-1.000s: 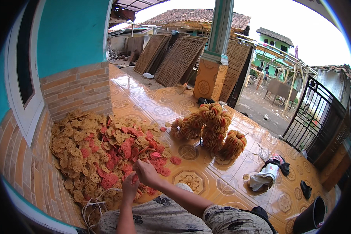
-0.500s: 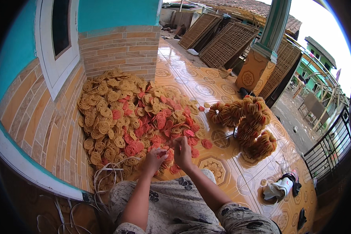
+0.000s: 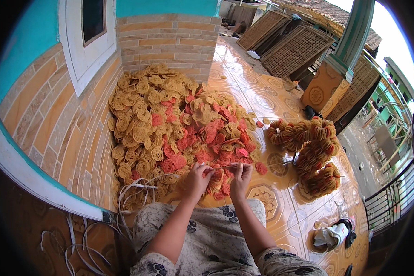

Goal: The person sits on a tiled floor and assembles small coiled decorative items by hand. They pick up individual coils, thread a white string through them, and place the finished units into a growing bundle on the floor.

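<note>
A thin strand (image 3: 221,167) runs taut between my two hands, over the front edge of a big heap of coiled, disc-shaped crackers (image 3: 142,115) in yellow and red. My left hand (image 3: 198,181) is closed on the strand's left end. At the other end, my right hand (image 3: 239,183) pinches it between thumb and fingers. Just below and between the hands is a small bunch of crackers (image 3: 215,185), stacked close together. Whether the strand passes through that bunch, I cannot tell.
To the right, long bundles of strung crackers (image 3: 315,142) lie on the shiny tiled floor (image 3: 267,195). Loose white strips (image 3: 133,186) curl at my left. A white and black bag (image 3: 331,235) lies at the lower right. A brick-faced wall (image 3: 165,39) borders the heap; woven racks (image 3: 296,50) lean beyond.
My hands have drawn apart sideways, the right one moving rightward, and the strand between them now shows stretched out. The whole view has shifted slightly.
</note>
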Motion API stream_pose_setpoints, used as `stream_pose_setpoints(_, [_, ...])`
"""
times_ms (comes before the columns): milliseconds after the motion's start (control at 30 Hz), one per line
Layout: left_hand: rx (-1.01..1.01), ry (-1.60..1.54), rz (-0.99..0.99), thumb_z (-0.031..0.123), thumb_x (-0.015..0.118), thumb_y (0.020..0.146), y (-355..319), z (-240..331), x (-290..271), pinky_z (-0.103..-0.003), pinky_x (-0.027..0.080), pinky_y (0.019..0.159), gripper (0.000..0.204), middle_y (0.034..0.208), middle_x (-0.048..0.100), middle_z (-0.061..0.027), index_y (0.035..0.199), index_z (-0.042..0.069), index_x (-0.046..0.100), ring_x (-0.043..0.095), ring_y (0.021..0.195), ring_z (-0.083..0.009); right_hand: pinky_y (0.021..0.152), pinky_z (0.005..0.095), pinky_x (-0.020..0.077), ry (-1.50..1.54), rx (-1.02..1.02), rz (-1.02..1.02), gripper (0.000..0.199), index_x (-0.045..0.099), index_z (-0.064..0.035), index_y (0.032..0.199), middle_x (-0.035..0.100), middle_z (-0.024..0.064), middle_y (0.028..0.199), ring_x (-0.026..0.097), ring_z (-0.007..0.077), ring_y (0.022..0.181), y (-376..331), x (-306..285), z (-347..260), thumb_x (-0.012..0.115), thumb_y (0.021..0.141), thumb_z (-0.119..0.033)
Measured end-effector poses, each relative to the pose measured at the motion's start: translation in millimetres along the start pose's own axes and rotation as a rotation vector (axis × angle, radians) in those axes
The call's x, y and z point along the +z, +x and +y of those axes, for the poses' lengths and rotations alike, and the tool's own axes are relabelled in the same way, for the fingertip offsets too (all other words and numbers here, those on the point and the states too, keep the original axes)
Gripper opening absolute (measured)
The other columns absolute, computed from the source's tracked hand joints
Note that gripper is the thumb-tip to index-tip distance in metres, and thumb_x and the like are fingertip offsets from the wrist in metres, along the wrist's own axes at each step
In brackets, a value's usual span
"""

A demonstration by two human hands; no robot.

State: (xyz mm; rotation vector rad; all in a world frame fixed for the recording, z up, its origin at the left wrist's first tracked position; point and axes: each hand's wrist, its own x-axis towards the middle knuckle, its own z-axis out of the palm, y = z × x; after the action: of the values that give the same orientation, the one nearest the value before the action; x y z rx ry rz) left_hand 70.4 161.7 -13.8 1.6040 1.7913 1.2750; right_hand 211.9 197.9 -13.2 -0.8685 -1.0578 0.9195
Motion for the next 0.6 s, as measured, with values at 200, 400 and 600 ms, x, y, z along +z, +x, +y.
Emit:
stream_pose_setpoints(200, [-0.044, -0.050, -0.159, 0.022, 0.075, 0.082, 9, -7, -6, -0.038, 0.049, 0.071, 0.019, 0.091, 0.056, -0.0089, 0.091, 0.008, 0.068, 0.059, 0.079, -0.0247, 0.078, 0.0309, 0.0530, 0.057, -0.013, -0.029, 0.014, 0.043, -0.0040, 0.098, 0.064, 0.0123, 0.093, 0.065, 0.0174, 0.082, -3, -9, 4, 0.044, 0.103, -0.016])
stream_pose_setpoints(400, [-0.049, -0.095, -0.202, 0.028, 0.076, 0.082, 12, -9, -12, -0.036, 0.048, 0.069, 0.021, 0.086, 0.051, -0.0057, 0.091, 0.010, 0.070, 0.056, 0.074, -0.0189, 0.076, 0.0322, 0.0535, 0.283, 0.211, 0.085, 0.013, 0.042, -0.0045, 0.101, 0.065, 0.0130, 0.094, 0.065, 0.0192, 0.082, 7, -29, 20, 0.045, 0.103, -0.017])
stream_pose_setpoints(600, [0.032, -0.048, -0.071, 0.031, 0.077, 0.081, 5, -2, 7, -0.036, 0.049, 0.072, 0.025, 0.090, 0.054, -0.0090, 0.093, 0.009, 0.073, 0.059, 0.083, -0.0228, 0.077, 0.0322, 0.0536, 0.237, 0.161, 0.066, 0.013, 0.043, -0.0046, 0.100, 0.066, 0.0130, 0.095, 0.065, 0.0187, 0.082, -2, -25, 19, 0.045, 0.103, -0.017])
